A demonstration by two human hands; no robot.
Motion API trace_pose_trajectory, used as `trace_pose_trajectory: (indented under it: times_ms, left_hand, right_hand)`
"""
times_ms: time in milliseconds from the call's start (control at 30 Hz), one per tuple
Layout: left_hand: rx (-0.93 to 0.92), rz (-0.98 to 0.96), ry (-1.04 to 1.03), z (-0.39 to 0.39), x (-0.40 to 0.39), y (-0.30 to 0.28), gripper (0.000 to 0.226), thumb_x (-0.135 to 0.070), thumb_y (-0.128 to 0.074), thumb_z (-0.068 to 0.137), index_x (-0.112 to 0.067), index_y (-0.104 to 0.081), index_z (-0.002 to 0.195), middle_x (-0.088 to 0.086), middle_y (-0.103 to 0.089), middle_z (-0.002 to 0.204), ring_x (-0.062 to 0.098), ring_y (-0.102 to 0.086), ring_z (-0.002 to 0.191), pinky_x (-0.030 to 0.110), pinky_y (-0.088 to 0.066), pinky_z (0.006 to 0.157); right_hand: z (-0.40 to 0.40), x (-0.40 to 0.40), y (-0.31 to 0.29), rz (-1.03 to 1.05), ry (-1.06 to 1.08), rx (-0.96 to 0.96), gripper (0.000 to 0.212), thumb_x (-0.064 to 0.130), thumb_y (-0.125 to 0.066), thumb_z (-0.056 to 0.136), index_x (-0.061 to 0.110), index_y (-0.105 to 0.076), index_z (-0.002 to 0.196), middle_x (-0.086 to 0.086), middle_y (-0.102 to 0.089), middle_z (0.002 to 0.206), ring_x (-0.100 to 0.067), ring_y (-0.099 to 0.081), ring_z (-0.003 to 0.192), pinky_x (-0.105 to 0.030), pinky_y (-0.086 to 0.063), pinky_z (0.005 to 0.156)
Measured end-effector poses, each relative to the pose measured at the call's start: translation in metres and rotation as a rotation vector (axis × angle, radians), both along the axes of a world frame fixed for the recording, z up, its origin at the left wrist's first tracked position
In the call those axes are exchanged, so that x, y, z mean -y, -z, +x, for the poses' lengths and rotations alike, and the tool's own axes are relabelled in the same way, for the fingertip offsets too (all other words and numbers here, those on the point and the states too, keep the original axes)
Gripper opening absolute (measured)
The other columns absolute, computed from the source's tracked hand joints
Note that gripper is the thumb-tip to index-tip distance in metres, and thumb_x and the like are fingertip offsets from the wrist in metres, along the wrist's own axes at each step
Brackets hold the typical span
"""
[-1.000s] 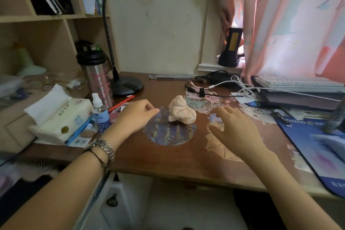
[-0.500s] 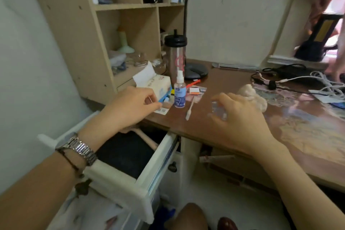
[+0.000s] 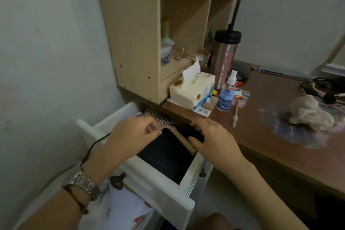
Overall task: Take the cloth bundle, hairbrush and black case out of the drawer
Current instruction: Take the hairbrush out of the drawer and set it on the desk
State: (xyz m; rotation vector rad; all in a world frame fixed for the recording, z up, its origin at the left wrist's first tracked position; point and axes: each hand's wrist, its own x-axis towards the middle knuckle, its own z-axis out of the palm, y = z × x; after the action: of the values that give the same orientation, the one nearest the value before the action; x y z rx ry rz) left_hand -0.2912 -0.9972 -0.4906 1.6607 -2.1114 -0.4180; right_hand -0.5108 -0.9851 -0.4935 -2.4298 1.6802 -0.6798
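The white drawer [image 3: 164, 190] under the desk stands pulled out. A hairbrush [image 3: 161, 120] with a wooden handle lies across its back, on top of the black case [image 3: 169, 152] that fills the drawer floor. My left hand [image 3: 130, 136] is over the drawer's left side, with thumb and fingers pinched on the lower edge of the brush head. My right hand [image 3: 212, 140] hovers over the drawer's right side by the end of the handle, thumb and fingers apart. The beige cloth bundle [image 3: 310, 115] lies on the brown desk [image 3: 280, 145], far right.
A tissue box [image 3: 192, 89], a spray bottle [image 3: 226, 92], a steel tumbler [image 3: 225, 58] and a cotton swab [image 3: 235, 115] crowd the desk's left end below a wooden shelf unit [image 3: 138, 33]. A thin black cord [image 3: 93, 145] runs past my left wrist. The wall is close on the left.
The view swung left and down from the desk to the drawer. Both hands dropped from above the desk edge into the drawer, and my left hand closed on the brush head.
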Motion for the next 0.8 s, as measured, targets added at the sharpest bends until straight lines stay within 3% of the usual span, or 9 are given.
trace_pose_trajectory:
  times_ms: [200,300,467,567,800]
  left_hand:
    - [-0.061,0.049,0.023,0.008,0.011,0.045,0.014,-0.038,-0.064,0.081,-0.029,-0.064,0.091,-0.02,-0.057,0.07,-0.004,-0.057,0.072,0.02,-0.049,0.069]
    - [-0.059,0.089,0.037,0.011,0.013,0.058,0.013,-0.039,-0.064,0.081,-0.032,-0.061,0.091,-0.021,-0.057,0.073,-0.005,-0.057,0.074,0.017,-0.048,0.069]
    - [-0.065,0.122,0.035,0.016,0.011,0.07,0.017,-0.038,-0.064,0.081,-0.031,-0.062,0.097,-0.02,-0.057,0.08,-0.002,-0.058,0.079,0.015,-0.047,0.069]
    - [-0.086,0.103,0.028,0.017,0.009,0.072,0.019,-0.039,-0.064,0.081,-0.031,-0.062,0.097,-0.018,-0.062,0.086,0.0,-0.06,0.081,0.017,-0.048,0.07]
    - [-0.105,0.106,0.031,0.02,0.008,0.07,0.022,-0.039,-0.064,0.082,-0.027,-0.063,0.1,-0.012,-0.067,0.094,0.003,-0.061,0.085,0.022,-0.052,0.074]
  right_hand:
    - [0.028,0.024,0.032,0.172,0.024,-0.032,0.031,0.031,-0.06,0.086,0.019,-0.053,0.114,0.0,-0.059,0.11,-0.016,-0.059,0.094,-0.035,-0.054,0.079]
    - [0.038,0.032,0.046,0.231,0.035,-0.07,0.037,0.03,-0.06,0.087,0.02,-0.049,0.121,-0.001,-0.058,0.111,-0.015,-0.06,0.092,-0.032,-0.053,0.078]
    - [0.046,0.041,0.065,0.285,0.048,-0.162,0.066,0.029,-0.058,0.088,0.026,-0.024,0.144,-0.003,-0.052,0.128,-0.019,-0.058,0.103,-0.035,-0.053,0.084]
    - [0.05,0.044,0.073,0.298,0.058,-0.249,0.073,0.021,-0.056,0.089,0.026,-0.012,0.147,-0.007,-0.047,0.133,-0.026,-0.055,0.108,-0.039,-0.051,0.088]
    - [0.055,0.045,0.078,0.31,0.065,-0.138,0.069,0.001,-0.049,0.086,0.026,-0.023,0.145,-0.012,-0.047,0.124,-0.028,-0.047,0.111,-0.037,-0.047,0.088]
